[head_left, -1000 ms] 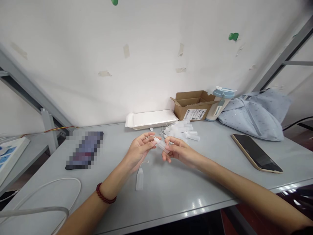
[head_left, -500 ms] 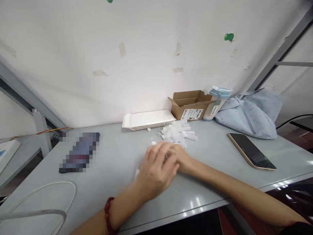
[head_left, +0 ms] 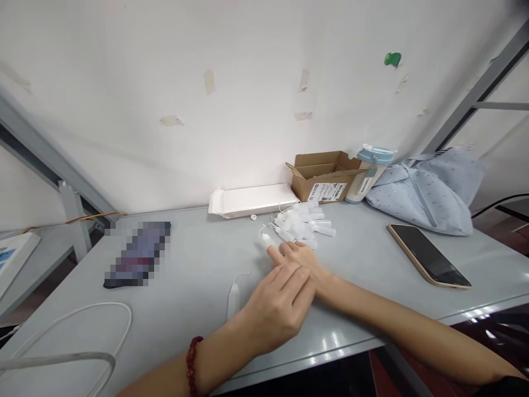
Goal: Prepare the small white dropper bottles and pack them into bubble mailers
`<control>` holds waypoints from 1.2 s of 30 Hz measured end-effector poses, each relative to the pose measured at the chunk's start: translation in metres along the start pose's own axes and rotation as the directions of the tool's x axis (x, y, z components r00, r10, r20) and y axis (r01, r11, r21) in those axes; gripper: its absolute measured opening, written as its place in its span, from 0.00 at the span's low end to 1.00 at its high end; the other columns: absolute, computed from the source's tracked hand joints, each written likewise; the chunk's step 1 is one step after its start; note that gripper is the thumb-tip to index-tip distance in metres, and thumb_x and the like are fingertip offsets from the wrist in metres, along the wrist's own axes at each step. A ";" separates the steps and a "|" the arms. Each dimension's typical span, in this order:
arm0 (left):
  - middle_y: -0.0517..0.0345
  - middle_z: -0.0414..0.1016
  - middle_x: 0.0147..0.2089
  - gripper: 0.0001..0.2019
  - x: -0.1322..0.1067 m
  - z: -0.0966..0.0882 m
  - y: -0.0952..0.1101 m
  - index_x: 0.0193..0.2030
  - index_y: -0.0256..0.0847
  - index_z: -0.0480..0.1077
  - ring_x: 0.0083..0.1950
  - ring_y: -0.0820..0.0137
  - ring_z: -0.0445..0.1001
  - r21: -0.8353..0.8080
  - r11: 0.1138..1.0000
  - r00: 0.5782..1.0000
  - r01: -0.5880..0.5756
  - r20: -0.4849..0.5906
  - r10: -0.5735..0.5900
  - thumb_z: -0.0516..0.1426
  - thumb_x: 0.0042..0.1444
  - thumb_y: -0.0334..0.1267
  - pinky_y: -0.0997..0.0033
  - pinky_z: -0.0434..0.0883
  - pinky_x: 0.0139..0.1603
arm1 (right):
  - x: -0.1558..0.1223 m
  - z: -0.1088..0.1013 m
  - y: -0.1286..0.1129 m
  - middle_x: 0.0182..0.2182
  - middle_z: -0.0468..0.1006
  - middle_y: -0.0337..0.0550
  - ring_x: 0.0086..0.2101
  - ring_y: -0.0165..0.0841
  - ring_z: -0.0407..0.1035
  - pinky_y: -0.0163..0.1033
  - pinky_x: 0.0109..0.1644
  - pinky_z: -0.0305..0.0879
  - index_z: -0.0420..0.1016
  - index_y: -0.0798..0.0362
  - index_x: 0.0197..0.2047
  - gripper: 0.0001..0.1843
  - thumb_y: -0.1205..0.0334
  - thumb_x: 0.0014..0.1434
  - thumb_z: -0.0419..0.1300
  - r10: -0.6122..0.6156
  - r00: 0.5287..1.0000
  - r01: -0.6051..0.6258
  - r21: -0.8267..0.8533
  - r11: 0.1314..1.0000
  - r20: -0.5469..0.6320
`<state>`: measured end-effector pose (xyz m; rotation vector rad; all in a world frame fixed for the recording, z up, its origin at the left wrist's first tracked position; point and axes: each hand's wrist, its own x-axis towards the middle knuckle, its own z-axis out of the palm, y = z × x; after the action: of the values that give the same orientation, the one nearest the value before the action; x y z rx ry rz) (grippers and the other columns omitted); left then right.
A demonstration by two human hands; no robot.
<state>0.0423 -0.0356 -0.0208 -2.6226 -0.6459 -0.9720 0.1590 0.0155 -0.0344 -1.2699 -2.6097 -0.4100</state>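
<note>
My left hand (head_left: 276, 309), a red bead bracelet at its wrist, has its fingers bent and pressed together in front of my right hand; its fingertips are hidden, and I cannot make out anything in them. My right hand (head_left: 301, 258) is closed, its fingertips on a small white plastic bottle (head_left: 268, 240) whose thin strap sticks up. Another small translucent bottle (head_left: 233, 300) with a thin curved strap lies just left of my left hand. Behind my right hand, several similar bottles (head_left: 301, 220) lie in a loose pile.
At the wall stand a white box (head_left: 256, 199), an open cardboard box (head_left: 326, 179) and a blue-lidded cup (head_left: 367, 176), beside a pale blue bag (head_left: 421, 190). A phone (head_left: 430, 255) lies right, a blurred-out dark item (head_left: 140, 253) left. A white cable (head_left: 111, 353) loops front left.
My left hand has drawn back toward me, uncovering more of my right hand and the bottle on its left. The small bottle at my right fingertips now shows more clearly.
</note>
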 end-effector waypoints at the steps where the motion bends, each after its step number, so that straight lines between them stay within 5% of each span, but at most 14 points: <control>1: 0.47 0.74 0.38 0.10 0.000 0.000 -0.002 0.41 0.30 0.70 0.43 0.63 0.71 0.003 1.000 1.000 0.017 0.000 -0.017 0.48 0.57 0.24 0.63 0.73 0.42 | 0.000 0.000 0.000 0.19 0.69 0.43 0.21 0.35 0.65 0.39 0.23 0.49 0.67 0.52 0.32 0.05 0.71 0.53 0.54 0.006 1.000 -0.006 -0.003 1.000 0.014; 8: 0.47 0.73 0.38 0.11 0.000 0.000 0.010 0.39 0.33 0.69 0.42 0.65 0.71 -0.123 0.985 0.983 -0.125 0.119 0.139 0.47 0.59 0.24 0.64 0.73 0.42 | -0.002 0.001 0.000 0.21 0.72 0.43 0.23 0.34 0.67 0.37 0.24 0.50 0.67 0.53 0.35 0.08 0.73 0.55 0.51 -0.021 0.996 0.030 -0.116 0.993 0.081; 13: 0.51 0.70 0.30 0.08 0.001 -0.004 0.009 0.33 0.33 0.69 0.35 0.67 0.68 -0.257 0.952 0.954 -0.168 0.200 0.223 0.50 0.55 0.25 0.65 0.71 0.39 | -0.001 -0.002 -0.002 0.23 0.74 0.44 0.24 0.32 0.68 0.36 0.25 0.49 0.67 0.54 0.35 0.07 0.73 0.55 0.52 -0.002 0.993 0.016 -0.120 0.993 0.119; 16: 0.50 0.72 0.31 0.09 0.000 -0.008 -0.005 0.35 0.33 0.70 0.37 0.66 0.68 -0.279 0.956 0.988 -0.091 0.096 0.122 0.49 0.54 0.24 0.63 0.70 0.41 | 0.000 -0.002 0.000 0.23 0.74 0.44 0.26 0.34 0.68 0.37 0.26 0.49 0.66 0.54 0.35 0.05 0.71 0.56 0.51 0.054 0.994 -0.044 -0.107 0.993 0.097; 19: 0.49 0.74 0.34 0.08 -0.001 -0.013 -0.027 0.36 0.35 0.69 0.40 0.65 0.69 -0.269 0.954 0.989 0.131 -0.038 -0.146 0.50 0.56 0.26 0.63 0.69 0.42 | 0.000 0.000 0.006 0.23 0.74 0.44 0.26 0.34 0.68 0.37 0.26 0.48 0.66 0.54 0.35 0.04 0.69 0.56 0.52 0.094 0.995 -0.090 -0.085 0.992 0.036; 20: 0.51 0.74 0.33 0.08 -0.002 -0.016 -0.035 0.35 0.36 0.69 0.37 0.66 0.69 -0.274 0.932 0.958 0.236 -0.096 -0.270 0.50 0.56 0.27 0.64 0.69 0.40 | -0.001 0.000 0.008 0.23 0.73 0.44 0.25 0.33 0.68 0.37 0.26 0.48 0.66 0.54 0.34 0.04 0.69 0.56 0.52 0.101 0.995 -0.100 -0.087 0.991 0.008; 22: 0.54 0.74 0.31 0.07 -0.003 -0.020 -0.051 0.33 0.38 0.70 0.35 0.67 0.70 -0.305 0.815 0.831 0.493 -0.114 -0.545 0.51 0.56 0.30 0.66 0.69 0.37 | -0.001 0.001 0.011 0.22 0.73 0.42 0.23 0.33 0.66 0.37 0.25 0.46 0.66 0.54 0.32 0.05 0.70 0.55 0.51 0.106 0.993 -0.111 -0.098 0.989 -0.057; 25: 0.56 0.76 0.32 0.08 -0.005 -0.027 -0.072 0.34 0.39 0.72 0.34 0.67 0.73 -0.393 0.437 0.529 0.809 0.162 -0.833 0.53 0.55 0.37 0.69 0.68 0.34 | -0.002 -0.001 0.014 0.21 0.72 0.41 0.22 0.31 0.65 0.37 0.25 0.45 0.64 0.54 0.31 0.07 0.70 0.58 0.48 0.063 0.986 -0.071 -0.047 0.996 -0.157; 27: 0.56 0.76 0.32 0.10 -0.005 -0.031 -0.081 0.36 0.39 0.73 0.36 0.66 0.74 -0.450 0.245 0.408 0.859 0.310 -0.859 0.53 0.54 0.40 0.68 0.69 0.38 | -0.003 -0.002 0.015 0.22 0.72 0.40 0.22 0.29 0.64 0.35 0.24 0.45 0.63 0.54 0.32 0.06 0.68 0.59 0.47 0.018 0.980 -0.006 0.058 0.998 -0.197; 30: 0.54 0.77 0.35 0.14 -0.006 -0.032 -0.089 0.39 0.38 0.74 0.40 0.65 0.74 -0.543 0.081 0.363 0.836 0.435 -0.824 0.54 0.54 0.44 0.66 0.69 0.42 | -0.005 -0.005 0.018 0.22 0.72 0.38 0.22 0.28 0.63 0.33 0.25 0.47 0.62 0.54 0.32 0.06 0.67 0.60 0.47 -0.051 0.969 0.103 0.209 0.972 -0.241; 36: 0.50 0.76 0.43 0.16 -0.010 -0.026 -0.087 0.39 0.38 0.75 0.44 0.64 0.72 -0.639 -0.107 0.401 0.762 0.595 -0.696 0.57 0.53 0.47 0.65 0.68 0.43 | -0.006 -0.009 0.021 0.23 0.70 0.39 0.22 0.27 0.61 0.32 0.26 0.50 0.61 0.53 0.31 0.07 0.68 0.60 0.47 -0.155 0.941 0.239 0.268 0.933 -0.300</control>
<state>-0.0215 0.0260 -0.0005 -2.9255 -2.4912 -1.9845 0.1797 0.0205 -0.0247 -0.7921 -2.4503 -0.1907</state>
